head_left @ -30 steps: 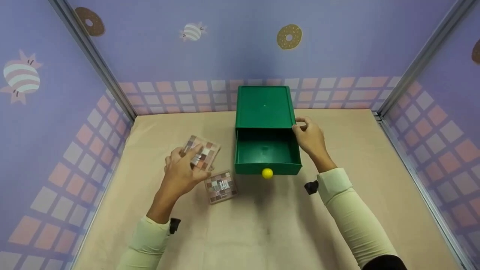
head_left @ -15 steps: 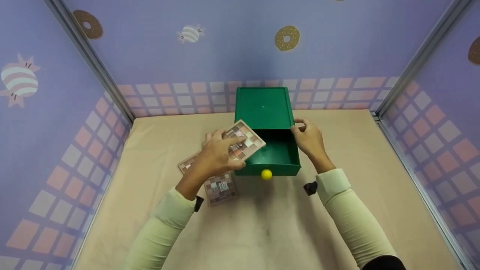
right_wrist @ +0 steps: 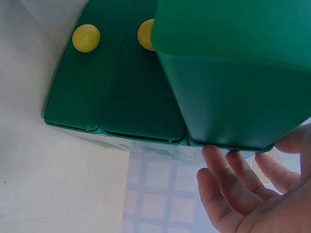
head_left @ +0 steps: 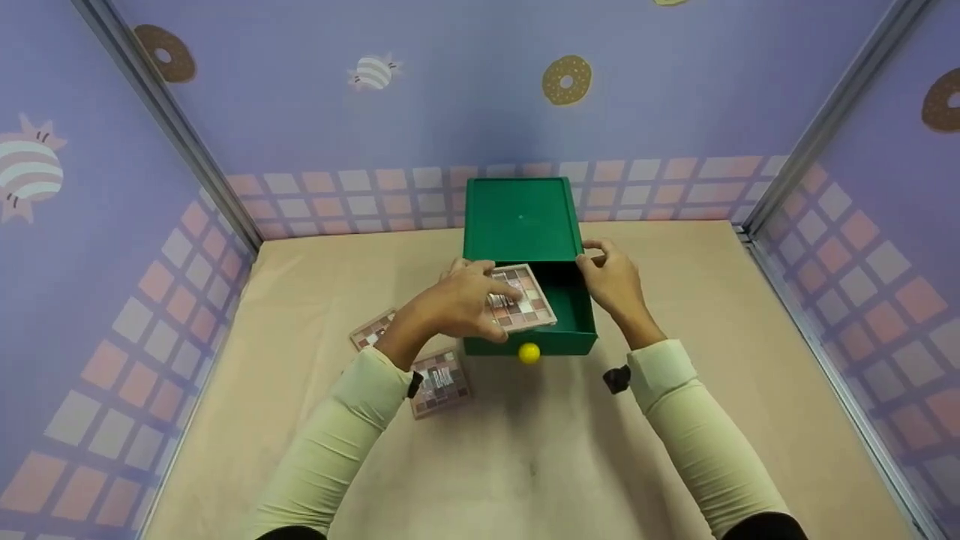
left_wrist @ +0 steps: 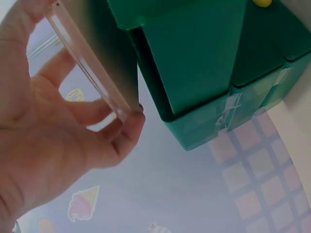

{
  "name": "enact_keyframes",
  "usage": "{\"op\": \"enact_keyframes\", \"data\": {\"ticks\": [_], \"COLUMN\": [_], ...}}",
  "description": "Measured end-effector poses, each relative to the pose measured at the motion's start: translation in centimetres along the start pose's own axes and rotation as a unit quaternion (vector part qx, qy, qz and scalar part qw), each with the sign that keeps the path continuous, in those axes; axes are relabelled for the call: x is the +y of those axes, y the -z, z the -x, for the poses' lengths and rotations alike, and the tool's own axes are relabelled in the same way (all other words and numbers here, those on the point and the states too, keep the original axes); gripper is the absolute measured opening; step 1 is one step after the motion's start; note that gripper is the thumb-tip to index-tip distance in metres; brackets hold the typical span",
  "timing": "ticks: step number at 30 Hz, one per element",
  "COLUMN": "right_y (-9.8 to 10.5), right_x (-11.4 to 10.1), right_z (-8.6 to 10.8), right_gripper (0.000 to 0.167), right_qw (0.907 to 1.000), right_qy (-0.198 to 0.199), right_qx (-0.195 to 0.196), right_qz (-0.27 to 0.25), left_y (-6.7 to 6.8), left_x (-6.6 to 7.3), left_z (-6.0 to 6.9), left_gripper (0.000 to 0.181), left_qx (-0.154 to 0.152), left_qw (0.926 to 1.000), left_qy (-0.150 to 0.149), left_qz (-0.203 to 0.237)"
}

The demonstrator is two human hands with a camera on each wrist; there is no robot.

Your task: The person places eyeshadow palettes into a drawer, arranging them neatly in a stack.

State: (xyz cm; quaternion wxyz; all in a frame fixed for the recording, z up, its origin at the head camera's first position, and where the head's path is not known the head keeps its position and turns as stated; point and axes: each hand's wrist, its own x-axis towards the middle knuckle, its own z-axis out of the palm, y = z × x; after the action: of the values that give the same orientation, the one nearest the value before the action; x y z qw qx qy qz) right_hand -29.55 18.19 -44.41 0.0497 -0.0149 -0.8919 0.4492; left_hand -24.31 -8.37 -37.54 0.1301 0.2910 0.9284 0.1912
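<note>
In the head view, my left hand (head_left: 465, 304) grips an eyeshadow palette (head_left: 523, 300) by its edges, over the pulled-out top drawer (head_left: 574, 300) of a green drawer cabinet (head_left: 521, 217). The left wrist view shows the palette (left_wrist: 92, 63) tilted, fingertips and thumb on its rim. My right hand (head_left: 615, 277) rests against the cabinet's right side near the front corner; its fingertips touch the side wall in the right wrist view. Two more palettes lie on the table: one (head_left: 441, 381) left of the drawer front, another (head_left: 369, 330) partly behind my left forearm.
A yellow knob (head_left: 529, 353) sticks out from the drawer front. Below the pulled-out drawer are closed drawers (right_wrist: 141, 97) with yellow knobs. The cabinet stands near the patterned back wall (head_left: 337, 112), on a beige-covered table (head_left: 525, 465); side walls flank it.
My left hand has lifted a palette from the table on the left and carried it right, over the drawer, uncovering another palette. My right hand stays at the cabinet's side.
</note>
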Motion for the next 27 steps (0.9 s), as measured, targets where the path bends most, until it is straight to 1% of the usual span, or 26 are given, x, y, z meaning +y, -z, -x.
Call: {"op": "enact_keyframes", "data": {"ticks": [3,6,8,12,16,19,22,27], "right_y": [0.1,0.1,0.0,-0.1,-0.3,-0.3,-0.2,0.0], "right_x": [-0.1,-0.3,-0.2,-0.1,0.0,0.0,-0.1,-0.3], "right_z": [-0.1,-0.1,-0.1,0.1,0.3,0.3,0.3,0.1], "right_gripper": [0.040,0.040,0.040,0.040,0.040,0.040,0.040,0.040], "right_qw": [1.0000,1.0000,1.0000,1.0000,1.0000,1.0000,1.0000,1.0000], "right_qy": [0.000,-0.001,-0.003,-0.006,-0.009,-0.007,-0.002,-0.001], "right_qx": [0.002,0.004,0.006,0.006,-0.001,0.000,0.001,0.004], "right_qz": [0.002,0.003,0.004,0.002,-0.002,-0.001,0.003,0.008], "left_y": [0.0,-0.2,-0.4,-0.8,-1.3,-1.4,-1.2,-0.9], "left_x": [0.0,-0.2,-0.4,-0.9,-1.4,-1.5,-1.5,-1.5], "left_z": [-0.6,-1.2,-1.7,-2.6,-2.9,-2.9,-2.9,-2.4], "left_gripper": [0.060,0.060,0.059,0.054,0.050,0.048,0.049,0.051], "left_qx": [-0.020,-0.028,-0.030,-0.025,-0.023,-0.016,0.001,0.028], "left_qw": [0.9997,0.9995,0.9993,0.9981,0.9960,0.9948,0.9942,0.9938], "left_qy": [-0.012,-0.017,-0.022,-0.048,-0.070,-0.078,-0.087,-0.083], "left_qz": [-0.004,0.000,0.007,0.029,0.051,0.063,0.063,0.069]}}
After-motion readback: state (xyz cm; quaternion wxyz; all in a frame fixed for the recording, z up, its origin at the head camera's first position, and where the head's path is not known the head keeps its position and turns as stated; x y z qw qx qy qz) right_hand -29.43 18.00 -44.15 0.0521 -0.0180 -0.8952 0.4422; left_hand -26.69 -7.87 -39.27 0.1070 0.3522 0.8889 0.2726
